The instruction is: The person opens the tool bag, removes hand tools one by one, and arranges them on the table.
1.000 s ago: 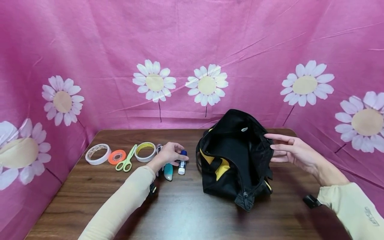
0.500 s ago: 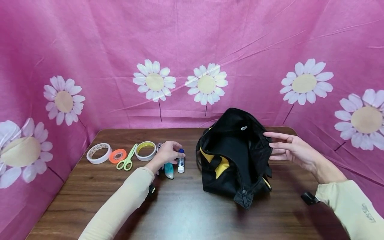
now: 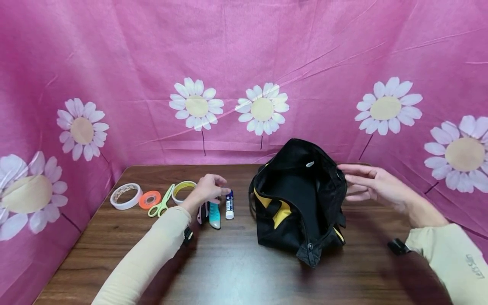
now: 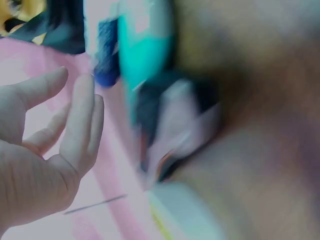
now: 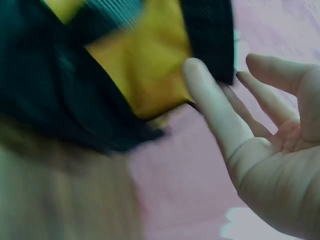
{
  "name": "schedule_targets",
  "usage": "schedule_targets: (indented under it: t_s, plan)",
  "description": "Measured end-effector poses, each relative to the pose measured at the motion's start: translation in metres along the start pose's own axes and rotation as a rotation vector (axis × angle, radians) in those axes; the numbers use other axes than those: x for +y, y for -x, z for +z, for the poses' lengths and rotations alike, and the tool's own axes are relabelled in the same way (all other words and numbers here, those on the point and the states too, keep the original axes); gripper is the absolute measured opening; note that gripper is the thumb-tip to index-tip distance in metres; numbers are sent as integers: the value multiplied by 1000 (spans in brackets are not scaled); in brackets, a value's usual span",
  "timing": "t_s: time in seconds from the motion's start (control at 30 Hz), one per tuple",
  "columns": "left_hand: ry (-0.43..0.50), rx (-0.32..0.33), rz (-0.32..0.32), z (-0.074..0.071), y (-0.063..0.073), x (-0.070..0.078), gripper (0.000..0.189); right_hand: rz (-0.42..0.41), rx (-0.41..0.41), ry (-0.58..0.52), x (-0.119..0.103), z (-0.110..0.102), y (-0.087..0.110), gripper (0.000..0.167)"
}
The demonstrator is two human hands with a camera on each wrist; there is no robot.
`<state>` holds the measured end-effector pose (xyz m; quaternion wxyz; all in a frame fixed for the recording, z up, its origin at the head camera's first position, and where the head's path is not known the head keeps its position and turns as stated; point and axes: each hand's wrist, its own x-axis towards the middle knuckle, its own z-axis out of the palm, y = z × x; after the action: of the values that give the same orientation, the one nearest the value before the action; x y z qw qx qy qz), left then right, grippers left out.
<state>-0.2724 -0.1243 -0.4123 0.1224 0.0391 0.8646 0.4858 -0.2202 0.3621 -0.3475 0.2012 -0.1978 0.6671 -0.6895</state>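
My left hand (image 3: 207,188) hovers over the row of stationery with fingers loosely extended, holding nothing. Just right of its fingertips lies a glue stick (image 3: 229,205) with a blue cap and white base. Beneath the hand are a teal ridged tool (image 3: 214,217) with a grey end and a dark-and-pale item (image 4: 177,112), blurred in the left wrist view. An open black bag (image 3: 282,237) with yellow panels stands to the right. At its right rim is my right hand (image 3: 375,186), fingers extended; the right wrist view shows the thumb over a yellow panel (image 5: 155,65), contact unclear.
Leftward on the wooden table (image 3: 228,271) lie a white tape roll (image 3: 126,205), an orange tape roll (image 3: 149,200), light-green scissors (image 3: 162,205) and a yellow-cored tape roll (image 3: 183,188), partly behind my left hand. A pink flowered cloth (image 3: 236,55) hangs behind the table.
My left hand has drawn slightly left, away from the glue stick, uncovering more of it and of the teal tool. My right hand stays by the bag's rim, shifting slightly.
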Motion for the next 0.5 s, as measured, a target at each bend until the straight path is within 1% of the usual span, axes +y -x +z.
schedule_targets:
  t_s: [0.07,0.1,0.13,0.17,0.23,0.27,0.33,0.37,0.4,0.47,0.5]
  plan:
    - [-74,-7,48,-14,1,9,44,10,100,190,-14,-3,-1,42]
    - [-120,-8,85,-21,2,14,45,19,158,297,-22,-5,-2,41]
    - [-187,-1,133,-30,2,19,46,14,203,442,-30,-7,-4,41]
    - [-261,10,190,-38,2,23,46,5,246,613,-37,-8,-5,42]
    - [-438,49,300,-57,4,32,47,-23,317,961,-49,-11,-9,41]
    - [-534,83,352,-67,5,35,48,-45,343,1120,-53,-12,-12,41]
    - [-708,165,445,-85,8,39,47,-130,375,1402,-60,-15,-19,39]
    - [-767,203,478,-94,9,40,47,-160,387,1487,-62,-16,-22,38]
    - [-813,242,505,-102,12,41,48,-184,389,1537,-63,-17,-26,39]
    - [-874,314,551,-117,16,39,48,-216,389,1599,-63,-20,-32,40]
    - [-888,342,568,-123,19,38,49,-225,388,1616,-62,-21,-34,41]
